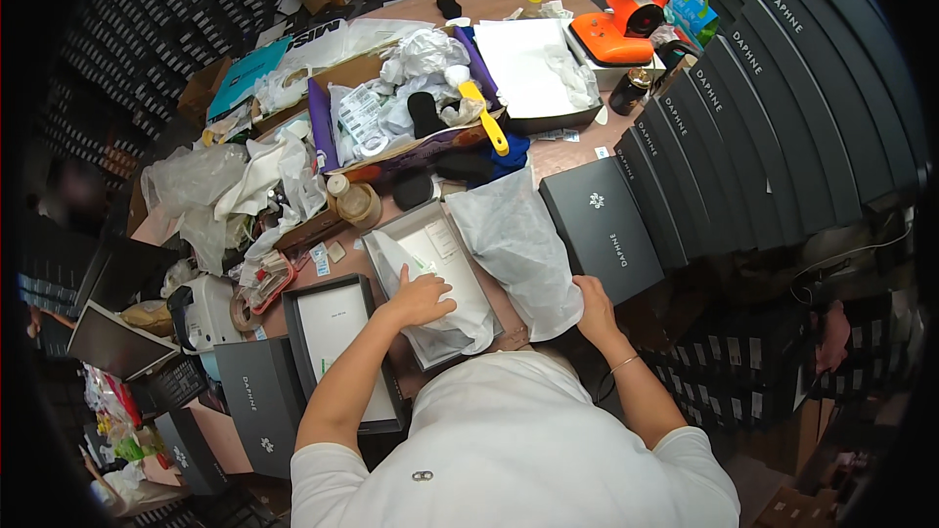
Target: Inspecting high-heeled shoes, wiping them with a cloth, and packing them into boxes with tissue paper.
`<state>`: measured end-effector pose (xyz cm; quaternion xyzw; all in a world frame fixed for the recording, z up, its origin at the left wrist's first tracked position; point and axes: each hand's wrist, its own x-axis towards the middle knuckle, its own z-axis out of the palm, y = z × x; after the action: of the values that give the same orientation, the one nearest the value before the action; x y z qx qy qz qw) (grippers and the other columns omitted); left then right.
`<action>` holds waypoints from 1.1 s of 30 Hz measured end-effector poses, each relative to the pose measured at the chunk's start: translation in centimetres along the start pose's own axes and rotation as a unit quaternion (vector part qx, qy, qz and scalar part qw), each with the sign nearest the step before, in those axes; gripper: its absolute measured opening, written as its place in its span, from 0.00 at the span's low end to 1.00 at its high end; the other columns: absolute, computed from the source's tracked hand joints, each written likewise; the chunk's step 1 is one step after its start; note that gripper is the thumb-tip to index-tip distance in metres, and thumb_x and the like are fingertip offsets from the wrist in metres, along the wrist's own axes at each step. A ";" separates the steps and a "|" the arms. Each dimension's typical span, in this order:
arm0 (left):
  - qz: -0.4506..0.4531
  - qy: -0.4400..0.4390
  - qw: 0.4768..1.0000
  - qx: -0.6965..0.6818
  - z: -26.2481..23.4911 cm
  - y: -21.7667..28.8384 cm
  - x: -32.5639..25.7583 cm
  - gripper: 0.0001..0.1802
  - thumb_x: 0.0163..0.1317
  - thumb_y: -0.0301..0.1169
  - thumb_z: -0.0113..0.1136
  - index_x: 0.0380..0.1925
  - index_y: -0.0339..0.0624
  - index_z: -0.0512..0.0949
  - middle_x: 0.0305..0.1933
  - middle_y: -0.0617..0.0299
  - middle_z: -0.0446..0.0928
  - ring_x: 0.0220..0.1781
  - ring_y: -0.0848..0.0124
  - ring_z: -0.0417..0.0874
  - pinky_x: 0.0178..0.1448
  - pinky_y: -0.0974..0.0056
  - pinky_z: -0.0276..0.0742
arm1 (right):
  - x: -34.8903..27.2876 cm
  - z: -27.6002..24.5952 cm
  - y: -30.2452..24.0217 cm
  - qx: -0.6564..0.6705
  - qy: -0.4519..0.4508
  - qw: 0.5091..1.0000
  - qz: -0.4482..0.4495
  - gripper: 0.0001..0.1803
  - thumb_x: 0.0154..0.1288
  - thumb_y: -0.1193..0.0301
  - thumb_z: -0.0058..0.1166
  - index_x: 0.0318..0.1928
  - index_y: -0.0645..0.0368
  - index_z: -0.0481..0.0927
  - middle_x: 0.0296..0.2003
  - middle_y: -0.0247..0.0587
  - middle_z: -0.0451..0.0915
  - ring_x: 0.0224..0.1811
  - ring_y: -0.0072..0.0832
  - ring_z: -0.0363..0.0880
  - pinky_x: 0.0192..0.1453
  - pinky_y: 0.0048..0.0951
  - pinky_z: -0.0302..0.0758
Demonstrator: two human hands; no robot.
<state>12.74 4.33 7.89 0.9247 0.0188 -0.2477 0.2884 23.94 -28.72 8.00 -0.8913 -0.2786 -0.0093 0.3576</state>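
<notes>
Head view: going left to right, we're first seeing a dark screen (122, 342), tilted, with a white desktop machine (203, 315) sitting to its right. Behind those, clear plastic bags (201, 181) are lying in a loose heap. Nearer us, a dark flower-marked box or lid (256, 396) is leaning by the table edge; we can't tell which it is. Just right of that, a black open box (328, 286) is showing a white bottom, and our left forearm is crossing over it. Tape rolls (352, 200) are standing further back, and behind them a purple-sided carton (322, 127) is overflowing with crumpled paper.

Center: we're laying the left hand (423, 299), fingers loosely spread, on white tissue (460, 329) inside a grey open box (464, 279). A yellow-handled tool (484, 119) is resting on the carton's near rim. Right of the grey box, a white thin sheet or bag (518, 254) is spreading out; we're gripping its lower right corner with the right hand (594, 306). So our hands are working apart. A closed dark box (602, 225) is lying just beyond the right hand. Behind, an orange device (614, 29) and a dark can (631, 91) are standing. Far right, stacked dark boxes (763, 117) are towering.
</notes>
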 end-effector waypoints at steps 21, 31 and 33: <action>0.042 0.064 0.469 -0.880 7.4 7.9 2.5 0.43 0.63 0.48 0.55 0.72 0.50 0.48 0.65 0.53 0.65 0.65 0.60 0.69 0.69 0.54 0.64 | 2.7 -0.1 -20.4 0.395 -0.404 0.824 -0.025 0.07 0.61 0.75 0.52 0.40 0.62 0.76 0.25 0.27 0.72 0.28 0.14 0.67 0.32 0.20 0.68; 0.024 0.334 0.860 -0.386 -0.2 3.5 -6.2 0.54 0.46 0.22 0.68 0.71 0.44 0.47 0.56 0.53 0.73 0.56 0.62 0.75 0.61 0.61 0.70 | 4.4 -4.1 -8.2 0.663 -0.355 0.617 0.232 0.37 0.72 0.55 0.45 0.72 0.52 0.45 0.60 0.55 0.66 0.52 0.48 0.78 0.49 0.49 0.82; -0.064 0.370 0.711 -0.594 -0.9 2.4 -4.4 0.51 0.48 0.20 0.65 0.71 0.42 0.48 0.56 0.51 0.73 0.56 0.61 0.76 0.60 0.60 0.71 | 5.7 -3.5 -10.7 0.629 -0.417 0.612 0.237 0.38 0.72 0.56 0.44 0.73 0.51 0.42 0.64 0.55 0.62 0.55 0.48 0.77 0.50 0.51 0.81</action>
<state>9.68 3.37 11.89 0.5766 0.3263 0.1588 0.7320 24.00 -21.87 18.61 -0.3900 -0.1145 0.6261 0.6654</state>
